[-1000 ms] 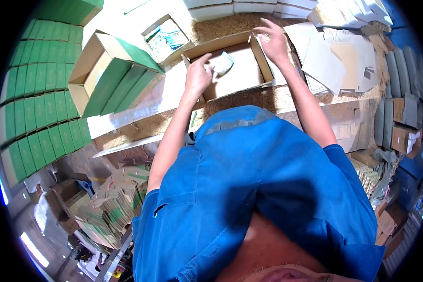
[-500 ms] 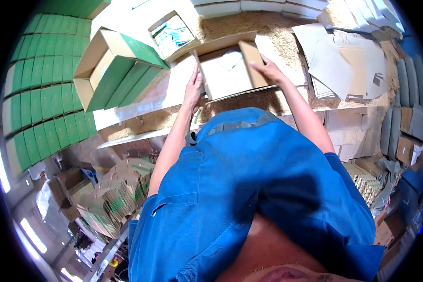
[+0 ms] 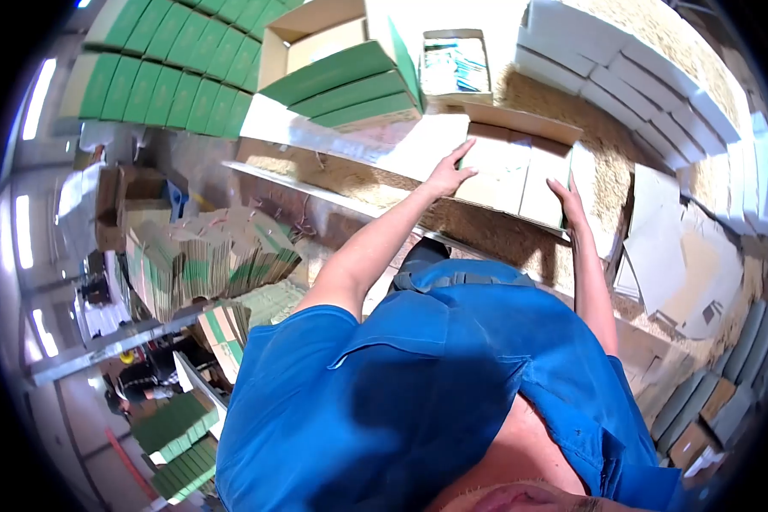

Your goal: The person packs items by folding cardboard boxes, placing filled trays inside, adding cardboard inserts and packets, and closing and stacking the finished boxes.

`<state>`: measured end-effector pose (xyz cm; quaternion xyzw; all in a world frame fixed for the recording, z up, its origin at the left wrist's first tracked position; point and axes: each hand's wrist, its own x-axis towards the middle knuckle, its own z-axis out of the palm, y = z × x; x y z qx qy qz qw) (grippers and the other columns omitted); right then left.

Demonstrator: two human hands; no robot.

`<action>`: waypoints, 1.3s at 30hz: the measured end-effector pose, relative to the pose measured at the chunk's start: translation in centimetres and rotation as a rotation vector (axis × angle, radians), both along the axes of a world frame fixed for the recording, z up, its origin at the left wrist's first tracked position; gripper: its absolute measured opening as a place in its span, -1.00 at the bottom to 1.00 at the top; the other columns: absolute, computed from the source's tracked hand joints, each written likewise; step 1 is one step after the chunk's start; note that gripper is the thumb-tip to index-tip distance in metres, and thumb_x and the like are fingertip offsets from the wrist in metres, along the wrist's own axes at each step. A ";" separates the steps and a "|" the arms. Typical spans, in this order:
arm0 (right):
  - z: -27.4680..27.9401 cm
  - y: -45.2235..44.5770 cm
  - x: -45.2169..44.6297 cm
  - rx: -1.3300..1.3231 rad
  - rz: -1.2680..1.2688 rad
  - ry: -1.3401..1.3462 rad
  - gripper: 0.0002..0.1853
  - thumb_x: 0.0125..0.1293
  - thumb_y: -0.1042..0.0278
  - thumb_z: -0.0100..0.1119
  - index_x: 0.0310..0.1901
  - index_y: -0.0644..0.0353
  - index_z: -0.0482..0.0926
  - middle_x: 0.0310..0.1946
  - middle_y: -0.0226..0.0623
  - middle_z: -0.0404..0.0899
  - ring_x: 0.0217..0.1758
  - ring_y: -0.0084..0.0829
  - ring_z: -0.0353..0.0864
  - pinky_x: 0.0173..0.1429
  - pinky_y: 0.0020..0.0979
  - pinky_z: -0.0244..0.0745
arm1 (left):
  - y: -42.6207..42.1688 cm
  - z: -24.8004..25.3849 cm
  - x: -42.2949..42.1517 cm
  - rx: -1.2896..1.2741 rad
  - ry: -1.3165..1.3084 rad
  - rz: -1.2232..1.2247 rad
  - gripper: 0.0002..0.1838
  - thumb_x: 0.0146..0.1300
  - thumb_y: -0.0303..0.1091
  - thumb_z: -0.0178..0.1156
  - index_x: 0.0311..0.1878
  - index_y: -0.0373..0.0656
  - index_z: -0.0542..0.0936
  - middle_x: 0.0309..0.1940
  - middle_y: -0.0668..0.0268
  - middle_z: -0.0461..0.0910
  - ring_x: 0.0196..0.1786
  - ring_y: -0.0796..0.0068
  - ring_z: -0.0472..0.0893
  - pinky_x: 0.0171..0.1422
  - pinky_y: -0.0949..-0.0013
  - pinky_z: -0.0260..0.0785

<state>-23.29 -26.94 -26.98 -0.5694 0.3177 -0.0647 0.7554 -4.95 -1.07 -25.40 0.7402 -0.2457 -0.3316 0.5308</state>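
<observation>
Head view: my two hands bracket the carton (image 3: 497,166), which lies flat just in from the near edge of the bench (image 3: 341,173), where I can reach both ends without leaning. My left hand (image 3: 449,177) is unclenched at the left end, fingers stretched and thumb apart, probably to steady that side. My right hand (image 3: 573,212) is at the right end, fingers straight along it and thumb inward; I can't tell whether it pinches the cardboard. The far flap (image 3: 525,122) stands up, so the top looks unfinished. Beyond it, toward the far edge, a small box (image 3: 461,97) keeps its packets (image 3: 465,70) within reach, I judge. To its left a lidless green box (image 3: 333,78) faces up; sheets (image 3: 657,224) lie off toward the right end, likely leaving my working spot free.
</observation>
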 end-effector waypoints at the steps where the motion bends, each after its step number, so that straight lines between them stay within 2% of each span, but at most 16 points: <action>1: -1.2 -0.2 -0.2 -0.017 -0.023 0.049 -0.10 0.26 0.37 0.29 0.52 0.32 -0.06 0.21 -0.01 0.47 0.33 -0.28 0.43 0.44 -0.38 0.27 | 0.1 0.0 0.0 0.001 -0.019 -0.010 -0.21 0.24 -0.34 0.31 0.53 0.08 0.21 0.48 0.08 0.24 0.51 0.27 0.24 0.56 0.33 0.04; 5: -2.4 0.7 -1.3 0.006 -0.078 0.004 -0.26 0.26 0.31 0.26 0.43 0.32 0.22 0.21 -0.05 0.48 0.30 -0.31 0.44 0.44 -0.34 0.21 | 0.9 0.2 1.0 -0.018 -0.042 -0.015 -0.18 0.19 -0.37 0.37 0.51 0.14 0.25 0.43 0.08 0.32 0.44 0.25 0.33 0.52 0.32 0.14; 7: -1.6 2.1 -2.5 0.012 -0.187 0.015 -0.39 0.28 0.36 0.19 0.34 0.36 0.33 0.11 -0.12 0.56 0.18 -0.34 0.53 0.34 -0.36 0.35 | 2.5 1.5 0.8 0.031 0.002 0.000 -0.22 0.21 -0.33 0.37 0.50 0.05 0.28 0.40 0.10 0.37 0.36 0.30 0.42 0.44 0.30 0.24; 10: 3.5 4.4 -3.9 0.207 -0.279 -0.009 -0.45 0.34 0.17 0.16 0.22 0.41 0.41 0.04 -0.13 0.59 0.06 -0.30 0.62 0.22 -0.34 0.49 | 7.1 6.6 1.0 -0.235 0.260 0.151 -0.36 0.25 -0.35 0.32 0.41 -0.10 0.40 0.24 0.15 0.54 0.24 0.40 0.54 0.35 0.34 0.35; 13: 10.9 5.6 -0.9 0.180 -0.376 -0.132 -0.41 0.38 0.09 0.15 0.25 0.43 0.38 0.10 -0.04 0.56 0.11 -0.23 0.62 0.25 -0.26 0.51 | 14.0 12.3 4.0 -0.201 -0.200 0.482 -0.65 0.34 -0.42 0.18 0.18 -0.18 0.59 0.10 0.06 0.62 0.19 0.35 0.58 0.32 0.30 0.43; 14: 13.2 5.4 1.0 0.151 -0.400 -0.173 -0.40 0.39 0.08 0.13 0.26 0.43 0.36 0.13 0.00 0.55 0.13 -0.21 0.61 0.26 -0.24 0.51 | 16.3 14.2 5.9 -0.254 -0.177 0.623 -0.65 0.37 -0.34 0.16 0.17 -0.25 0.58 0.16 0.05 0.58 0.21 0.31 0.56 0.33 0.26 0.43; 16: 16.4 4.1 5.6 0.255 -0.392 -0.332 -0.45 0.44 0.13 0.06 0.28 0.42 0.35 0.16 0.05 0.53 0.16 -0.18 0.60 0.27 -0.22 0.52 | 19.3 17.6 10.5 -0.244 -0.562 0.890 -0.57 0.41 -0.25 0.13 0.24 -0.31 0.52 0.24 0.05 0.53 0.29 0.24 0.50 0.40 0.18 0.33; 19: 19.6 2.0 13.1 0.506 -0.066 -0.660 -0.52 0.46 0.19 0.05 0.24 0.41 0.38 0.10 0.02 0.57 0.08 -0.17 0.64 0.20 -0.25 0.57 | 21.8 18.3 19.0 -0.290 -0.624 0.790 -0.48 0.45 -0.13 0.08 0.34 -0.27 0.45 0.33 0.04 0.45 0.38 0.22 0.41 0.49 0.19 0.18; 21: 23.6 4.6 17.5 0.481 0.050 -0.820 -0.54 0.45 0.21 0.07 0.22 0.40 0.41 0.06 0.02 0.60 0.04 -0.16 0.66 0.16 -0.26 0.60 | 21.7 18.1 22.6 -0.316 -0.491 0.398 -0.44 0.47 -0.04 0.05 0.36 -0.23 0.44 0.38 0.06 0.40 0.46 0.25 0.32 0.54 0.25 0.07; 24: 25.2 5.8 23.1 0.381 0.068 -0.748 -0.53 0.40 0.19 0.14 0.18 0.38 0.46 0.03 0.01 0.61 0.03 -0.20 0.65 0.15 -0.28 0.58 | 21.2 16.6 24.1 -0.257 -0.379 0.294 -0.40 0.44 0.14 0.03 0.27 -0.18 0.54 0.42 0.16 0.35 0.51 0.27 0.25 0.56 0.29 0.04; 26: 24.5 6.5 27.4 0.281 0.021 -0.588 -0.51 0.37 0.16 0.17 0.19 0.36 0.47 0.06 -0.01 0.60 0.06 -0.23 0.63 0.19 -0.29 0.54 | 21.2 15.4 23.6 -0.045 -0.556 0.246 -0.38 0.43 0.18 0.02 0.26 -0.14 0.55 0.42 0.19 0.35 0.51 0.26 0.25 0.57 0.28 0.03; 32: 22.7 11.2 35.8 -0.076 0.100 -0.234 -0.44 0.33 0.10 0.21 0.29 0.24 0.46 0.18 -0.16 0.55 0.22 -0.33 0.51 0.38 -0.30 0.33 | 21.6 16.9 22.4 -0.100 -0.380 0.288 -0.40 0.29 -0.12 0.32 0.30 -0.26 0.47 0.33 0.06 0.44 0.47 0.23 0.31 0.49 0.23 0.21; 34: 22.1 12.8 37.2 -0.074 0.402 -0.218 -0.39 0.39 -0.03 0.17 0.34 0.18 0.42 0.14 -0.18 0.57 0.18 -0.40 0.51 0.29 -0.38 0.38 | 22.3 16.9 21.9 -0.203 -0.146 0.291 -0.34 0.23 -0.13 0.39 0.32 -0.26 0.45 0.29 0.00 0.46 0.46 0.26 0.32 0.49 0.26 0.21; 36: 20.5 13.0 38.1 -0.202 0.443 -0.157 -0.39 0.39 -0.08 0.17 0.29 0.22 0.46 0.09 -0.19 0.57 0.11 -0.44 0.52 0.21 -0.42 0.41 | 22.9 15.5 22.7 -0.143 -0.104 0.292 -0.13 0.15 -0.16 0.46 0.45 -0.25 0.27 0.35 -0.02 0.38 0.47 0.26 0.27 0.49 0.29 0.21; 37: 23.2 15.6 36.9 -0.227 0.340 -0.174 -0.52 0.39 -0.07 0.16 0.01 0.24 0.63 -0.14 -0.25 0.64 -0.11 -0.51 0.55 0.03 -0.44 0.45 | 23.2 14.4 22.3 -0.215 -0.063 0.351 -0.04 0.12 -0.16 0.48 0.50 -0.24 0.16 0.40 0.01 0.32 0.48 0.24 0.26 0.48 0.30 0.21; 39: 21.8 13.7 38.9 -0.369 0.461 -0.117 -0.57 0.39 -0.06 0.16 -0.15 0.24 0.65 -0.27 -0.28 0.62 -0.21 -0.53 0.52 -0.07 -0.44 0.44 | 24.1 13.8 21.9 -0.222 -0.084 0.356 0.19 0.08 -0.18 0.52 0.58 -0.21 -0.14 0.49 0.06 0.17 0.49 0.21 0.24 0.47 0.31 0.23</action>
